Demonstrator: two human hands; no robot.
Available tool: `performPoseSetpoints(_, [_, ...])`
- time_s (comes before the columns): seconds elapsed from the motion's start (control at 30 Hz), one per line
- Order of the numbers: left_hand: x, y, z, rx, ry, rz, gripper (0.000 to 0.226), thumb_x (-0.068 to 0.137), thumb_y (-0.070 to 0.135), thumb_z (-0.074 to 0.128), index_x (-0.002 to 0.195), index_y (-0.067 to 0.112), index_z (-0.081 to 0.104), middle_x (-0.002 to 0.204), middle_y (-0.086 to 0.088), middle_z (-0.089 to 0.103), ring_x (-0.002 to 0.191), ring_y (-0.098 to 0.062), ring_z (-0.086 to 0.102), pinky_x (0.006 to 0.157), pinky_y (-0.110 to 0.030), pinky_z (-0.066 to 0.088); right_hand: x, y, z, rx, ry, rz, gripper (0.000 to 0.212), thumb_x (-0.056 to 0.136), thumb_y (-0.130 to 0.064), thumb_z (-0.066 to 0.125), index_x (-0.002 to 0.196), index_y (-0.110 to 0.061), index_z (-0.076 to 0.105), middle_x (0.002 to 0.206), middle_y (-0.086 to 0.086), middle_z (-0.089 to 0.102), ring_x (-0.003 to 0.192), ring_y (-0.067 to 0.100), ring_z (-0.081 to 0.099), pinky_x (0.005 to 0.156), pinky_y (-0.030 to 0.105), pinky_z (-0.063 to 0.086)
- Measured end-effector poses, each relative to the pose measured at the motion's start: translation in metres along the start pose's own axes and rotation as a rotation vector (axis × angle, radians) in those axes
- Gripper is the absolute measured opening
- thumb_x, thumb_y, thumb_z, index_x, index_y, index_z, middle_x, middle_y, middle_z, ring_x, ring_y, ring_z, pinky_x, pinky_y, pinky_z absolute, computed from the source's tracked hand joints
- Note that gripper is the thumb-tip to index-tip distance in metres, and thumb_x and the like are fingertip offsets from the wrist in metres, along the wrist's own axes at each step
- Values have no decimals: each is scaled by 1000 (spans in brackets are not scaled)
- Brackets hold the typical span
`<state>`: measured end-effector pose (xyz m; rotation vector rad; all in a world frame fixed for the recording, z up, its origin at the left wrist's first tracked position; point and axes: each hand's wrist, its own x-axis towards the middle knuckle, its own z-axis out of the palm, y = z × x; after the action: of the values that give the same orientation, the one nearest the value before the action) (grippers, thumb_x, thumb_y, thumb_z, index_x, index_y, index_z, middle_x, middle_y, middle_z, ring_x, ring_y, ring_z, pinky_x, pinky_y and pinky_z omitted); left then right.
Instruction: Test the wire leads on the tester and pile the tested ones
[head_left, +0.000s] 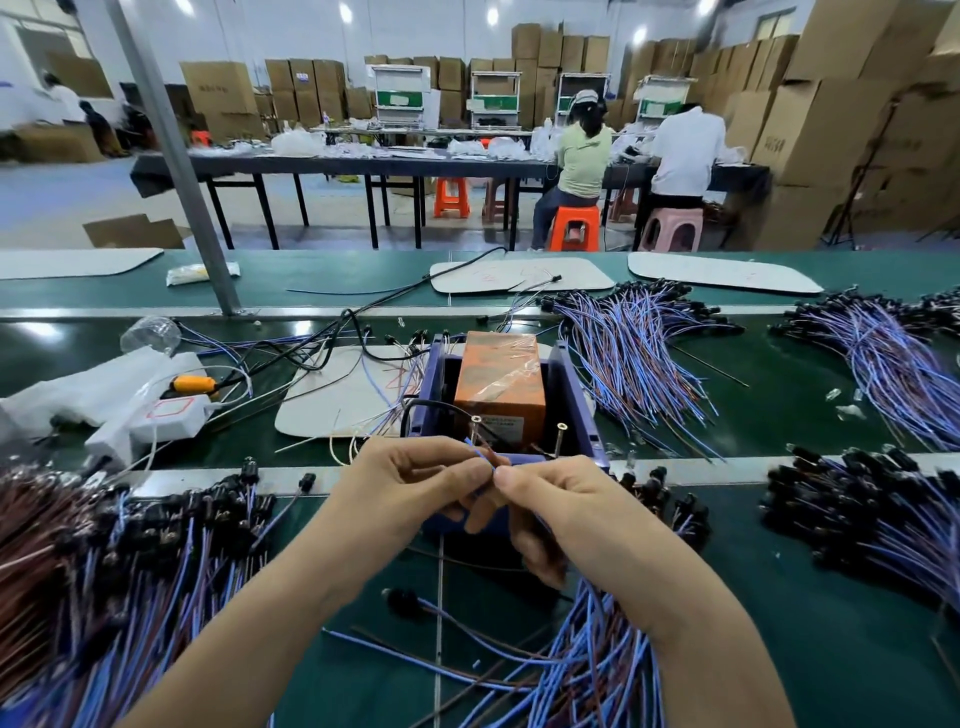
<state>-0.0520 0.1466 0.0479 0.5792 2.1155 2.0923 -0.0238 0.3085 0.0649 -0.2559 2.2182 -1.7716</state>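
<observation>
Blue wire lead (480, 457) pinched by left hand (410, 483) and right hand (566, 504) before tester (571, 384). Fanned piles (634, 353) judged tested; left heap (104, 561) judged outstanding.

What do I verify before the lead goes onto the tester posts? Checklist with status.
1. Thin blue wire lead pinched in left-hand grip and right-hand grip: ok.
2. Left brass-headed post and right brass-headed post in blue plastic tester box uncovered: ok.
3. Lead tip touching left brass-headed post: cannot tell.
4. Lead's far end free: cannot tell, hidden below the grips.
5. Destination pile for tested leads: cannot tell.
</observation>
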Motion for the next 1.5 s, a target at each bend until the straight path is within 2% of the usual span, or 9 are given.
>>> performPoseSetpoints(0.17, [-2, -5, 7, -65, 54, -36, 17, 73, 26, 66, 77, 13, 76, 63, -4, 65, 55, -10, 54, 53, -17, 45, -1, 4, -7, -21, 23, 29, 42, 102, -25, 41, 79, -10, 73, 55, 1, 58, 50, 12, 53, 52, 20, 44])
performPoseSetpoints(0.27, [3, -10, 7, -160, 141, -117, 17, 89, 19, 56, 76, 15, 66, 77, -7, 72, 53, -11, 55, 48, -18, 44, 1, 12, -18, -102, 186, 37, 36, 99, -26, 47, 81, -17, 77, 67, -6, 67, 61, -1, 55, 60, 10, 41])
performPoseSetpoints(0.33, [7, -13, 5, -317, 174, -191, 17, 97, 13, 46, 82, 11, 55, 76, -12, 72, 46, -12, 54, 45, -19, 45, 2, 19, -29, -165, 293, 42, 26, 97, -25, 53, 84, -26, 76, 61, -12, 64, 55, -9, 51, 59, 9, 37])
performPoseSetpoints(0.4, [10, -17, 3, -341, 184, -221, 15, 95, 15, 47, 86, 8, 57, 66, -9, 68, 43, -10, 51, 45, -18, 46, 1, 27, -42, -149, 362, 55, 21, 95, -17, 58, 88, -26, 75, 54, -9, 62, 45, -6, 47, 55, 11, 33])
performPoseSetpoints(0.5, [13, -26, 1, -162, 193, -254, 19, 94, 14, 53, 87, 4, 67, 57, -3, 60, 41, -8, 46, 43, -16, 42, -2, 35, -54, -29, 457, 91, 18, 92, -6, 59, 89, -14, 74, 52, 1, 64, 38, 2, 39, 39, 11, 31])
performPoseSetpoints(0.57, [14, -31, 0, -46, 212, -268, 21, 94, 14, 55, 84, 4, 71, 55, -2, 59, 40, -7, 45, 42, -15, 40, 0, 38, -55, -16, 496, 130, 17, 93, -9, 59, 83, -10, 73, 53, 5, 65, 37, 6, 42, 35, 14, 31])
performPoseSetpoints(0.9, [17, -37, -7, 124, 246, -228, 23, 92, 15, 61, 74, 11, 74, 55, -4, 65, 42, -9, 49, 44, -16, 44, 15, 35, -29, -124, 306, 218, 27, 97, -10, 50, 79, -2, 70, 51, 5, 64, 37, 11, 48, 37, 20, 40])
performPoseSetpoints(1.03, [17, -39, -9, 174, 240, -219, 24, 92, 19, 61, 73, 15, 75, 58, -4, 67, 48, -10, 50, 46, -16, 43, 15, 35, -28, -134, 312, 213, 27, 97, -11, 50, 81, -3, 70, 53, 5, 65, 41, 13, 50, 39, 20, 41])
performPoseSetpoints(1.5, [16, -43, -4, 238, 258, -175, 21, 91, 16, 63, 74, 12, 74, 56, -2, 68, 42, -4, 47, 45, -11, 39, 14, 39, -32, -126, 309, 199, 29, 98, -11, 50, 78, -3, 69, 54, 8, 66, 41, 16, 51, 38, 21, 41])
